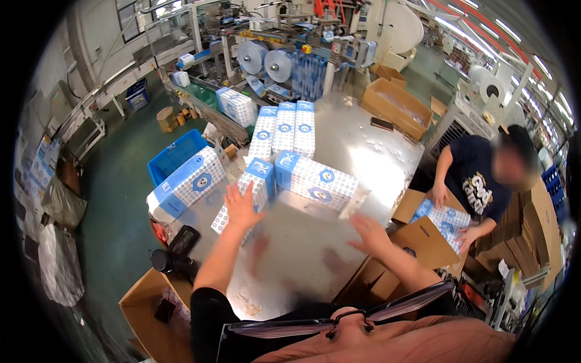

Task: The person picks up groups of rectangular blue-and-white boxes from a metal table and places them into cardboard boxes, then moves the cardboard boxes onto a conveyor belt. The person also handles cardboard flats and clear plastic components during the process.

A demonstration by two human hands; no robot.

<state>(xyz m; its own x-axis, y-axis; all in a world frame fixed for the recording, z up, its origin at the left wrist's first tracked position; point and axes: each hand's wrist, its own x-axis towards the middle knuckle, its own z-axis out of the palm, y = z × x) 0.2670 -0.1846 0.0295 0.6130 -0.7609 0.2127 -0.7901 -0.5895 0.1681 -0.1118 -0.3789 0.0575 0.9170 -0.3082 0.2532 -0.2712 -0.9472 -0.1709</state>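
Spread fingers of the left hand point(242, 211) lie over a long, blue-and-white patterned pack point(260, 171) on the shiny metal table point(342, 130); contact is unclear. Right hand point(373, 235): fingers parted, holding nothing, near the table's edge.

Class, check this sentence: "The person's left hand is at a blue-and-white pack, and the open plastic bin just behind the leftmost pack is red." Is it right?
Not quite: the open plastic bin just behind the leftmost pack is blue, as the head view shows. The left hand is indeed at a blue-and-white pack.
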